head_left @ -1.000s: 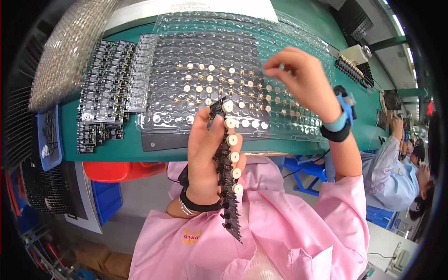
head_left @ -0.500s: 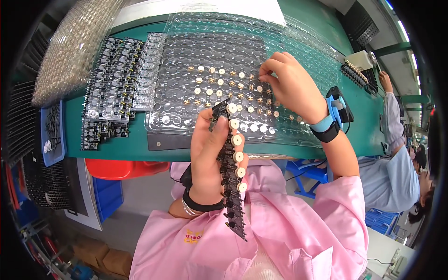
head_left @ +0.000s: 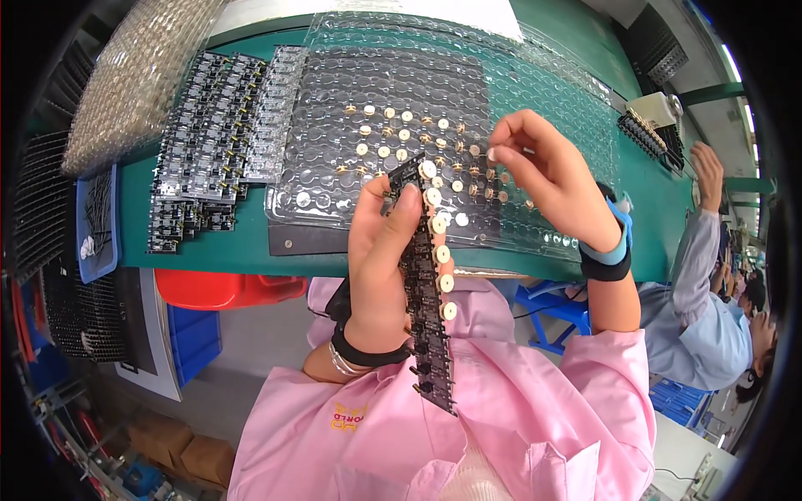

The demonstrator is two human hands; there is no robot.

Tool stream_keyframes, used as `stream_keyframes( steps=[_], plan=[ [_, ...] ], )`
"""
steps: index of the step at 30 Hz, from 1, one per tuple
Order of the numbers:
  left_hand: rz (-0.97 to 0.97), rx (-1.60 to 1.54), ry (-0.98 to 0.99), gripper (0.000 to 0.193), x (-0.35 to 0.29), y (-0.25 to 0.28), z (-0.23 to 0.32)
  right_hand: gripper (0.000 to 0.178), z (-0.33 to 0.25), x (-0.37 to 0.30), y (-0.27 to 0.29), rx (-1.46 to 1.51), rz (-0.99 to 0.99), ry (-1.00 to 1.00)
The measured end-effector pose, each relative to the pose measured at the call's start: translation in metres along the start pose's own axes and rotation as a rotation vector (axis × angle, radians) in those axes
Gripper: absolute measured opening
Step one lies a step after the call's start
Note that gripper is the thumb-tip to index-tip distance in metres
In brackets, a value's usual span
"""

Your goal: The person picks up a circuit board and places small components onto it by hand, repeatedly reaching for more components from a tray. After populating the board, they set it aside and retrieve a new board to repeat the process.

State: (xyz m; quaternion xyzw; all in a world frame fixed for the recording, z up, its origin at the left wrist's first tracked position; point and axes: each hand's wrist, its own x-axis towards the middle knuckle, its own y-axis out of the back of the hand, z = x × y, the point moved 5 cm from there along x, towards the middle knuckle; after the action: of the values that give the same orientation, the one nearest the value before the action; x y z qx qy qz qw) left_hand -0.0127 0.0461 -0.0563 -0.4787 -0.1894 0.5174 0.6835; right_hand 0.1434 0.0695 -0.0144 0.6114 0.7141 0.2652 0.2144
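My left hand (head_left: pixel 384 242) is closed around a long black circuit board strip (head_left: pixel 426 321), thumb on its face near the far end. Several cream round discs (head_left: pixel 442 254), each with a small centre hole, sit in a row along the strip's right edge. To the right, over the clear plastic blister tray (head_left: pixel 322 96), my right hand (head_left: pixel 547 179) has thumb and forefinger nearly together. A small pale round piece (head_left: pixel 492 154) shows at their tips. More cream discs (head_left: pixel 404 134) lie in the tray's pockets, some flat, some on edge.
Stacked circuit board strips (head_left: pixel 209 125) lie left of the tray. Beyond them are a pile of clear trays (head_left: pixel 134 83) and a blue bin (head_left: pixel 111 242) of thin dark pieces. A red stool (head_left: pixel 225 289) stands below the green table edge. Another person's hand (head_left: pixel 708 175) is at the far right.
My right hand has moved right, away from the discs in the tray, with the pale piece at its fingertips. The strip in my left hand has shifted slightly up and right. The other person's hand appears raised.
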Motion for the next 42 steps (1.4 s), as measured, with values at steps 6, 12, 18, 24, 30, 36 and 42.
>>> stream_keyframes(
  steps=[6,12,18,24,30,36,42],
  plan=[
    [0.071,0.024,-0.054,0.015,0.005,0.000,0.003,0.014,-0.009,-0.034,-0.013,0.759,-0.099,-0.244],
    [0.084,0.080,-0.067,0.015,0.007,-0.003,0.001,0.021,-0.016,-0.057,-0.028,1.056,-0.151,-0.255],
    [0.104,0.119,-0.107,0.015,0.007,-0.003,0.004,0.022,-0.025,-0.064,-0.033,1.095,-0.162,-0.231],
    [0.159,0.156,-0.186,0.017,0.011,-0.001,0.005,0.020,-0.031,-0.072,-0.042,0.973,-0.069,-0.203],
    [0.116,0.184,-0.240,0.020,0.012,-0.002,0.003,0.013,-0.033,-0.073,-0.043,0.950,-0.132,0.000],
    [0.129,0.222,-0.230,0.020,0.013,0.001,-0.001,0.014,-0.036,-0.071,-0.042,0.884,-0.081,0.064],
    [0.119,0.193,-0.248,0.020,0.011,-0.003,0.002,0.014,-0.041,-0.068,-0.035,0.510,0.022,0.148]
  ],
)
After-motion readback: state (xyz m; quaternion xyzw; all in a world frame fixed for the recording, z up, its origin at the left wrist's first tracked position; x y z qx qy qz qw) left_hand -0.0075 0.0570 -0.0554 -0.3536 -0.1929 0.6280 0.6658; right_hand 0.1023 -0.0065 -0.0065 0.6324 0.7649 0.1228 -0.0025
